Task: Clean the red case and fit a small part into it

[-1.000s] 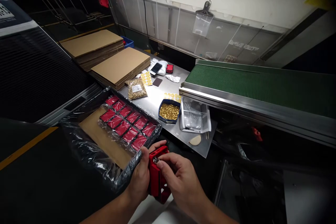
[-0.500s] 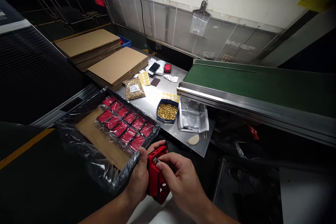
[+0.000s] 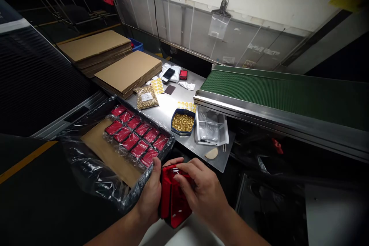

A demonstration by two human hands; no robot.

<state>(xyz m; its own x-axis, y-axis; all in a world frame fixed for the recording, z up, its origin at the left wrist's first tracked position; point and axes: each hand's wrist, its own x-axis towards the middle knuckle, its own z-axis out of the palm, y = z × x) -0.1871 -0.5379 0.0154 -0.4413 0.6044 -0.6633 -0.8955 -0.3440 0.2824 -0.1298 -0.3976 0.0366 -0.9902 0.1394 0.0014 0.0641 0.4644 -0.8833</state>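
My left hand (image 3: pixel 151 192) is wrapped round a red plastic housing (image 3: pixel 173 203) with a black edge, held upright in front of me. Its hollow inside, with a few light holes low down, faces to the right. My right hand (image 3: pixel 201 190) is closed at the upper part of the housing, thumb and forefinger pinching a small shiny metal piece (image 3: pixel 175 170). The exact kind of that piece is too small to make out. Left of my hands lies a plastic-lined box (image 3: pixel 95 169) with rows of red wrapped pieces (image 3: pixel 131 141).
On the metal table (image 3: pixel 170 102) stand a blue tray of small brass parts (image 3: pixel 183 122), a white bin with clear bags (image 3: pixel 210 128) and a bag of brass parts (image 3: pixel 146 97). Cardboard stacks (image 3: pixel 128 71) lie behind; a green conveyor (image 3: pixel 259 92) runs rightward.
The red housing has turned so more of its hollow inside shows. My right hand has shifted slightly up and right, still pinching the small metal piece.
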